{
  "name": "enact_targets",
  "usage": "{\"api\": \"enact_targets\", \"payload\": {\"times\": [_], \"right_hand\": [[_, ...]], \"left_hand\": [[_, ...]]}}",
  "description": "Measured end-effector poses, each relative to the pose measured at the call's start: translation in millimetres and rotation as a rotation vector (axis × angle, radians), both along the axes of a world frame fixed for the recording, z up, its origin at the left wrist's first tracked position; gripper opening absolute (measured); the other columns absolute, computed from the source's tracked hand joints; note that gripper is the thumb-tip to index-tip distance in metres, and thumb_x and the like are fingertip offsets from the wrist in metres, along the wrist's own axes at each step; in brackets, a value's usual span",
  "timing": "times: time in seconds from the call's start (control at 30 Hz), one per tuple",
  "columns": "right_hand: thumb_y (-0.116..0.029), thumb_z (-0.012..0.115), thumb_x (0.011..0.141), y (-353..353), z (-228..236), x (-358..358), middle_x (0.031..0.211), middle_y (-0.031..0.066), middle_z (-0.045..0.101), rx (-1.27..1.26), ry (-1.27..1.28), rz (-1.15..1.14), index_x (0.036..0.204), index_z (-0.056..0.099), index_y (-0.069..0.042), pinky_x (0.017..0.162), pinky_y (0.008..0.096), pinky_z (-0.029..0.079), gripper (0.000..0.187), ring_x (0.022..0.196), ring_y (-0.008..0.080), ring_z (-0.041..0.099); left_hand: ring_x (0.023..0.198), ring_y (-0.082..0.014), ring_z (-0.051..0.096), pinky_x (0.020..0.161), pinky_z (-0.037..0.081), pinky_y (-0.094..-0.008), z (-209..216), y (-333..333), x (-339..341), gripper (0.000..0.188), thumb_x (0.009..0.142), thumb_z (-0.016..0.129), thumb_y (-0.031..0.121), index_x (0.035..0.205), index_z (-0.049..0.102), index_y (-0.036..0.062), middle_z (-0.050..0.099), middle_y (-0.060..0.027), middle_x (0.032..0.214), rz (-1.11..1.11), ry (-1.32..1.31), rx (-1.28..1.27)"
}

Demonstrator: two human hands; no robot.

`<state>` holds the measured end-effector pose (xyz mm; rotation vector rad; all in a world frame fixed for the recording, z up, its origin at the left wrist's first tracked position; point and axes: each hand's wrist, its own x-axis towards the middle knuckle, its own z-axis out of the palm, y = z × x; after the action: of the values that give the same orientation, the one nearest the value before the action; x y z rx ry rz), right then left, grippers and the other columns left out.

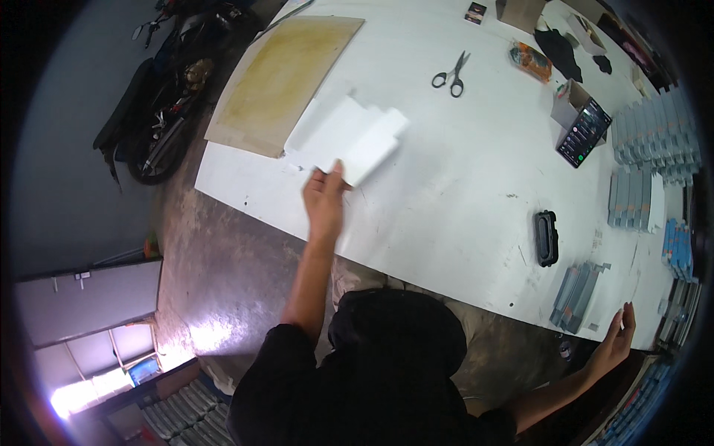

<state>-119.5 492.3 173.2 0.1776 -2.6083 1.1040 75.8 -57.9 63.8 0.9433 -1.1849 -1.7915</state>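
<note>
My left hand point(324, 199) is over the near left part of the table, its thumb and fingers pinching the near edge of a white die-cut card blank point(349, 137). The blank has stepped flaps on its far side and looks slightly blurred. It is just right of a yellow-stained board point(290, 70). Away to the right, my right hand point(619, 338) hovers by the table's near right corner, fingers stretched out and nothing seen in them. Closest to it is a small stack of grey folded card boxes point(577, 297).
On the white table point(446, 186) lie black-handled scissors point(452, 76), a black oblong case point(546, 238) and a phone point(584, 132) leaning on a small box. More grey card stacks point(654, 134) line the right side. A motorcycle point(160, 111) stands beyond the left edge.
</note>
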Motion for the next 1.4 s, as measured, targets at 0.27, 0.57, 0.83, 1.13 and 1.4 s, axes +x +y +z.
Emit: {"api": "enact_targets", "payload": {"times": [0.27, 0.57, 0.83, 1.13, 1.4], "right_hand": [[-0.019, 0.070, 0.096, -93, 15, 21, 0.120, 0.0164, 0.067, -0.010, -0.062, 0.437, 0.128, 0.063, 0.009, 0.101, 0.0386, 0.043, 0.043, 0.109, 0.0252, 0.059], [-0.003, 0.078, 0.085, -125, -9, 41, 0.104, 0.0168, 0.069, -0.010, -0.231, 0.587, 0.117, 0.067, 0.005, 0.094, 0.0386, 0.048, 0.036, 0.098, 0.0272, 0.065], [-0.013, 0.085, 0.083, -145, -22, 53, 0.101, 0.0179, 0.072, 0.021, -0.222, 0.623, 0.116, 0.071, 0.002, 0.084, 0.0385, 0.054, 0.039, 0.094, 0.0310, 0.069], [-0.024, 0.083, 0.087, -175, -33, 75, 0.102, 0.0170, 0.069, 0.012, -0.265, 0.775, 0.116, 0.071, 0.001, 0.086, 0.0419, 0.052, 0.040, 0.098, 0.0334, 0.066], [-0.023, 0.079, 0.090, -213, -63, 81, 0.115, 0.0211, 0.064, -0.026, -0.203, 0.751, 0.129, 0.061, 0.001, 0.097, 0.0457, 0.047, 0.050, 0.109, 0.0384, 0.061]], "left_hand": [[0.063, -0.0145, 0.060, 0.060, 0.048, -0.0305, -11, -96, 40, 0.041, 0.095, 0.077, 0.038, 0.091, 0.070, -0.0018, 0.070, -0.0072, 0.083, -0.046, -0.412, 0.009], [0.094, -0.0370, 0.071, 0.086, 0.056, -0.0428, 2, -147, 51, 0.067, 0.092, 0.072, 0.055, 0.115, 0.070, -0.0088, 0.071, -0.0282, 0.106, 0.257, -0.952, -0.941], [0.108, -0.0482, 0.066, 0.093, 0.053, -0.0508, -6, -151, -4, 0.061, 0.094, 0.070, 0.049, 0.116, 0.069, -0.0082, 0.070, -0.0334, 0.113, -0.303, -1.187, -0.943], [0.087, -0.0213, 0.067, 0.080, 0.054, -0.0346, 24, -108, -30, 0.041, 0.094, 0.078, 0.030, 0.106, 0.066, -0.0071, 0.072, -0.0168, 0.097, -0.432, -0.743, -0.755], [0.095, -0.0423, 0.068, 0.082, 0.056, -0.0458, 77, 44, -48, 0.042, 0.078, 0.080, 0.002, 0.116, 0.063, -0.0019, 0.069, -0.0193, 0.106, -0.731, -0.510, -1.432]]}}
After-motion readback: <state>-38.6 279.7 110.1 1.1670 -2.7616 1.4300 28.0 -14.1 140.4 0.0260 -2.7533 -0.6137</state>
